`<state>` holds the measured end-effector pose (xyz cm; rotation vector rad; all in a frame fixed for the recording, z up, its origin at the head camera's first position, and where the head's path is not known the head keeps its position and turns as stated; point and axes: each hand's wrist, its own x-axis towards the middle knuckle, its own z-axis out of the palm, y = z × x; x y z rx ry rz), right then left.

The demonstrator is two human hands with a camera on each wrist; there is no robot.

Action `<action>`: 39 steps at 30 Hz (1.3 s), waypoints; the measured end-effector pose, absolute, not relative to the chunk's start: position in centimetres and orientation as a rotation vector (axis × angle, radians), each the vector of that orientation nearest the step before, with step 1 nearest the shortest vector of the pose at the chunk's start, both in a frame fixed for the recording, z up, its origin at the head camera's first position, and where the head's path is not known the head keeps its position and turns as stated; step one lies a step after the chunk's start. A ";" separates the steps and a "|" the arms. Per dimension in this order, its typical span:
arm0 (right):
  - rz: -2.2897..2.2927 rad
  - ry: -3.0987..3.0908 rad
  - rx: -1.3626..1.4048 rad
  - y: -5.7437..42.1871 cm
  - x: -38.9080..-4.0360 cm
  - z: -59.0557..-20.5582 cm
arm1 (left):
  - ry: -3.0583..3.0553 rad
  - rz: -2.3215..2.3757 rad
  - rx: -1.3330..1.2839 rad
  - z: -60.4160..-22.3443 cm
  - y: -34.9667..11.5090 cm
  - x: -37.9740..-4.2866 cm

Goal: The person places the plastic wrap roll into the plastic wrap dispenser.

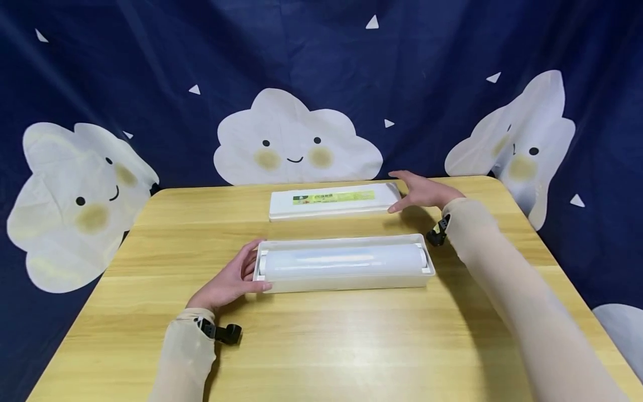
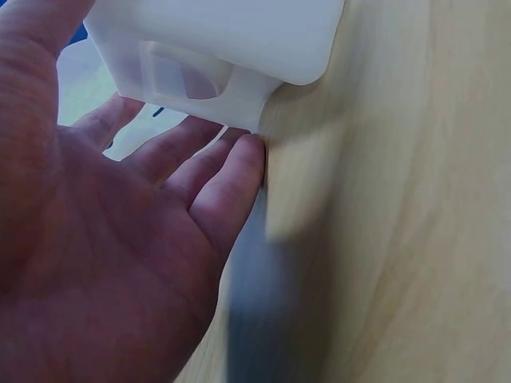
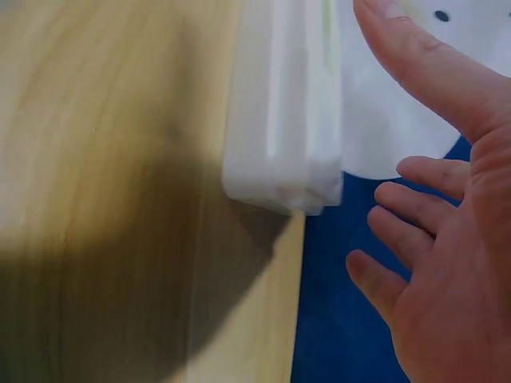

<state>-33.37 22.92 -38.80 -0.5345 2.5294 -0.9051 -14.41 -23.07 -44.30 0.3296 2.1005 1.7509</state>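
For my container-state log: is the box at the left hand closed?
No, the head view shows the white box at the left hand uncovered, with a roll visible inside.

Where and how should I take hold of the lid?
Grip the lid across its right end, coming from the right: it lies flat, its narrow end faces the spread right hand and looks slim enough to pinch front to back.

roll (image 1: 346, 261) in tray (image 1: 346, 283) | lid (image 1: 334, 198) behind tray | both on table (image 1: 351, 346) | backdrop (image 1: 311, 44) behind table
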 end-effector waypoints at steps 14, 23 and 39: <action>-0.706 2.539 -0.618 21.5 -36.0 -41.1 | 2.100 1.762 0.329 -44.5 -23.0 -14.4; -0.469 2.579 -0.695 20.7 -36.7 -41.8 | 2.097 1.770 0.335 -44.5 -23.1 -14.3; -0.683 2.656 -0.701 21.2 -35.6 -40.4 | 2.079 1.791 0.322 -44.6 -23.1 -14.4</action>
